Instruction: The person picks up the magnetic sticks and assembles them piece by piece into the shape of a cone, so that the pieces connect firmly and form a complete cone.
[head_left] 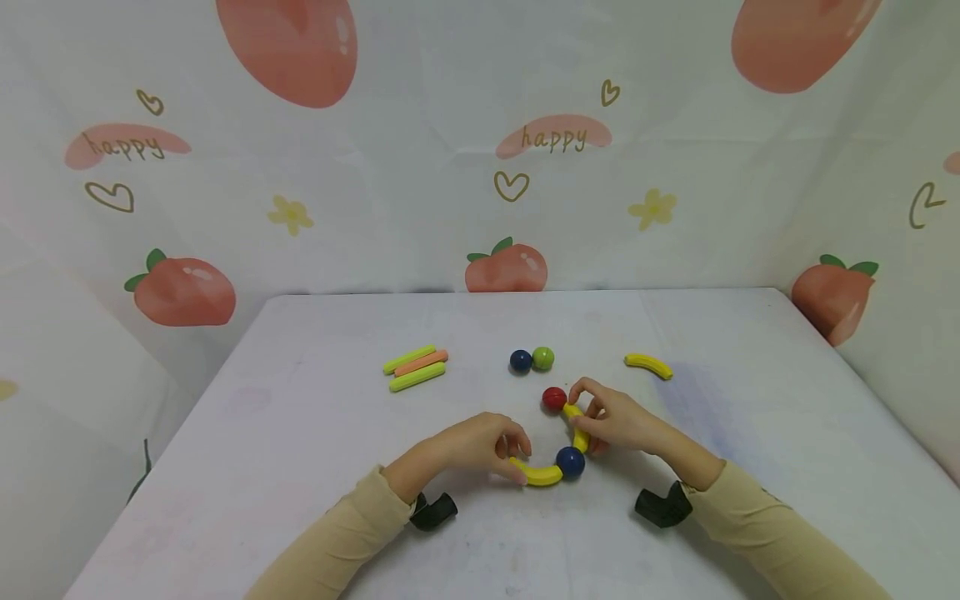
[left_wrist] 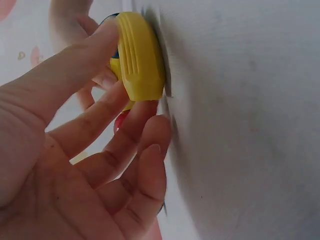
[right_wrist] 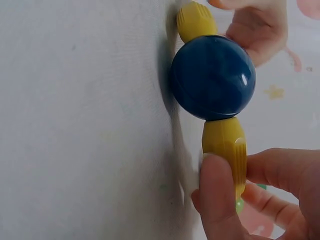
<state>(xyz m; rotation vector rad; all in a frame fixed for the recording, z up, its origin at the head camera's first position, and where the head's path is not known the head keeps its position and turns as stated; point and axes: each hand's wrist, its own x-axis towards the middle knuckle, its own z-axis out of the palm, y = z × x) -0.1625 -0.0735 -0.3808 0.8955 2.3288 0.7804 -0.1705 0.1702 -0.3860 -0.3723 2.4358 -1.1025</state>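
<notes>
On the desk [head_left: 300, 433] a small chain lies around the blue ball [head_left: 571, 461]: a yellow curve [head_left: 542, 475] touches the ball's left side, and a second yellow curve [head_left: 579, 429] rises from the ball toward the red ball [head_left: 554, 399], which sits at its far end.

The left hand [head_left: 480, 446] is just left of the blue ball. Its fingers [left_wrist: 100, 115] are curled and pinch the outer end of the left curve — the thumb on top, the fingertips beneath and against the desk, as the left wrist view shows.

The right hand [head_left: 618, 421] lies just right of the blue ball. Its fingers [right_wrist: 215, 195] pinch the second curve: the right wrist view shows thumb and forefinger closed on the yellow piece right next to the ball, with the ball itself untouched and the left hand's fingertips at the far end beyond it.

Behind the blue ball, farther up the desk, a dark blue ball [head_left: 521, 361] and a green ball [head_left: 543, 358] touch each other. Up and to the right of the blue ball a spare yellow curve [head_left: 648, 365] lies alone. Well to its upper left three straight sticks [head_left: 416, 367] lie side by side — two lime, one orange between them.
</notes>
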